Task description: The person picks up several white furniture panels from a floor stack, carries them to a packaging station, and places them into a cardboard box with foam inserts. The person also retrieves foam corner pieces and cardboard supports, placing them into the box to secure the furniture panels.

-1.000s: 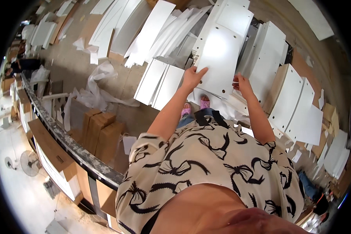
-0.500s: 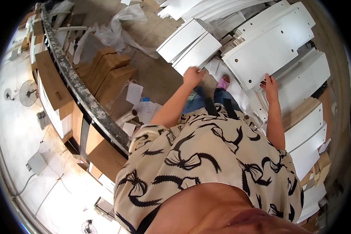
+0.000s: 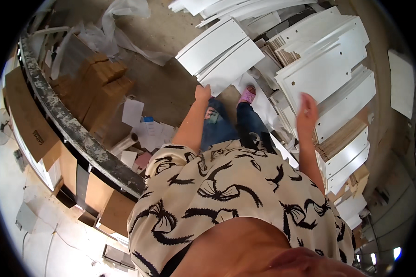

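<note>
Two stacks of white panels lie side by side ahead of me. At the near end of the closer white panel (image 3: 231,64) is my left hand (image 3: 202,93), its fingers curled in against the panel's edge. The fingertips are partly hidden, so how firmly they grip does not show. To the right, my right hand (image 3: 307,114) is raised beside a stack of larger white panels with drilled holes (image 3: 321,64). Motion blurs this hand a little; its fingers are stretched out and nothing shows in them.
More white drilled boards (image 3: 346,104) are piled down the right side. Brown cartons (image 3: 94,87) stand on the floor at left, near crumpled clear plastic wrap (image 3: 120,32) and loose papers (image 3: 148,134). A scuffed dark rail (image 3: 71,117) curves along the left.
My view has shifted to the right. The left hand has slid left along the panel's near end, and the right hand has drawn back from the drilled panel's edge.
</note>
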Demonstrator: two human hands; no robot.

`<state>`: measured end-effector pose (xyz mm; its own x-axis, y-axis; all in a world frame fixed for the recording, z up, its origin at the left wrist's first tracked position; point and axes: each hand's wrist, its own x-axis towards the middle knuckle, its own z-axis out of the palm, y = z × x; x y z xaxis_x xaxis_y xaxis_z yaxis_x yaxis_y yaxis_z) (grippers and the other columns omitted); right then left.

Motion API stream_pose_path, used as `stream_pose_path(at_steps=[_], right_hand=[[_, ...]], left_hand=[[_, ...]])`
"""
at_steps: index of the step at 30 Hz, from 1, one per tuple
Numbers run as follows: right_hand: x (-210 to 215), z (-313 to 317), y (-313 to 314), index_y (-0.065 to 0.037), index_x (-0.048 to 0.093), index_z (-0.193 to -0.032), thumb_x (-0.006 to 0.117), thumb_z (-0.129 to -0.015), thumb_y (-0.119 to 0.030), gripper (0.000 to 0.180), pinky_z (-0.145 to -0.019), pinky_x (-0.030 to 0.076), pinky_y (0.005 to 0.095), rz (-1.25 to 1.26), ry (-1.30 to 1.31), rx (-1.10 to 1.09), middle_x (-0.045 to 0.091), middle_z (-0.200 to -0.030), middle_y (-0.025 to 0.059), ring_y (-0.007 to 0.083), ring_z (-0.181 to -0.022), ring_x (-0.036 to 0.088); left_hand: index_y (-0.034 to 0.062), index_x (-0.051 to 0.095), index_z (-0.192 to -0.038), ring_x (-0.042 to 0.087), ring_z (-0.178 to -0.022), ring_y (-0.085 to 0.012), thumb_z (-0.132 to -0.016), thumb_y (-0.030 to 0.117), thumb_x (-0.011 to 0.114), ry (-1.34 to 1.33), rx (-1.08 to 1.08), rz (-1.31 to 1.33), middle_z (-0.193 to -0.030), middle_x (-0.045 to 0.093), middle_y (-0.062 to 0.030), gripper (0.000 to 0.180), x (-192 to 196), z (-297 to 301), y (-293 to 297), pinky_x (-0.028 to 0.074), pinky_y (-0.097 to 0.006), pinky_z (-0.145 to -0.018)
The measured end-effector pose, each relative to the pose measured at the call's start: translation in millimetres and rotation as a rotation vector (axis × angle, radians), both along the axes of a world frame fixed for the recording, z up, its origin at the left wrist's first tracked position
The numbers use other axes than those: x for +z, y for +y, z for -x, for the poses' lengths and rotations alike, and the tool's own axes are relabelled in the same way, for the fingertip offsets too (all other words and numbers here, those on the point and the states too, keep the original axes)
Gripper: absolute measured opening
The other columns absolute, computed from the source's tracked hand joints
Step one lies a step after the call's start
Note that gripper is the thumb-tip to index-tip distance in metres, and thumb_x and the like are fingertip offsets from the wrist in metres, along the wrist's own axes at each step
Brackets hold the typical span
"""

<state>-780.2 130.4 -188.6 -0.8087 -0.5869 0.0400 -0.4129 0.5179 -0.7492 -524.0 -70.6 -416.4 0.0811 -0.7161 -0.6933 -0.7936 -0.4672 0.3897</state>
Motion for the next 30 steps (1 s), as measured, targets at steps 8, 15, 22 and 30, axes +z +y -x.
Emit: stream_pose_path(at_steps=[8,15,22,30], right_hand=[[-188.7,31.2,-190.3,0.006,0.033,-0.125,0.058,-0.079,-0.031,0.064,-0.099,0.032,0.0421,-0.812,0.208,0.229,0.037,-0.131,0.0217,0.0367,-0.119,0.037],[-219.9,24.3,-167.0,0.007,0.029,-0.128,0.058,-0.079,-0.03,0.069,-0.101,0.028,0.0435,-0.638,0.176,0.2,0.037,-0.129,0.0263,0.0401,-0.121,0.034],[-189.3,24.6,-266.2,0.008,0.038,-0.122,0.062,-0.076,-0.034,0.066,-0.099,0.029,0.0441,-0.555,0.199,0.272,0.045,-0.12,0.0252,0.0396,-0.111,0.04],[-211.3,26.1,-261.8,0.008,0.039,-0.114,0.06,-0.076,-0.028,0.056,-0.097,0.031,0.0431,-0.54,0.097,0.357,0.05,-0.112,0.0264,0.0393,-0.108,0.044]], left_hand=[[-0.0019,0.056,-0.086,0.046,-0.061,-0.0157,-0.084,0.025,0.056,0.398,0.222,-0.22,-0.069,0.05,-0.0044,0.027,-17.0,17.5,22.7,0.041,-0.031,-0.053],[0.0035,0.056,-0.084,0.045,-0.057,-0.0115,-0.081,0.015,0.061,0.493,0.416,-0.482,-0.07,0.05,-0.0022,0.013,44.3,20.1,15.3,0.038,-0.026,-0.049],[-0.0011,0.049,-0.098,0.048,-0.072,-0.0132,-0.077,0.013,0.066,0.494,0.402,0.0,-0.082,0.053,-0.0051,0.03,52.2,11.7,-61.4,0.04,-0.028,-0.062],[-0.0027,0.045,-0.104,0.054,-0.086,-0.018,-0.079,0.004,0.063,0.587,0.549,-0.127,-0.096,0.054,-0.0093,0.031,19.5,-2.9,-91.6,0.047,-0.031,-0.074]])
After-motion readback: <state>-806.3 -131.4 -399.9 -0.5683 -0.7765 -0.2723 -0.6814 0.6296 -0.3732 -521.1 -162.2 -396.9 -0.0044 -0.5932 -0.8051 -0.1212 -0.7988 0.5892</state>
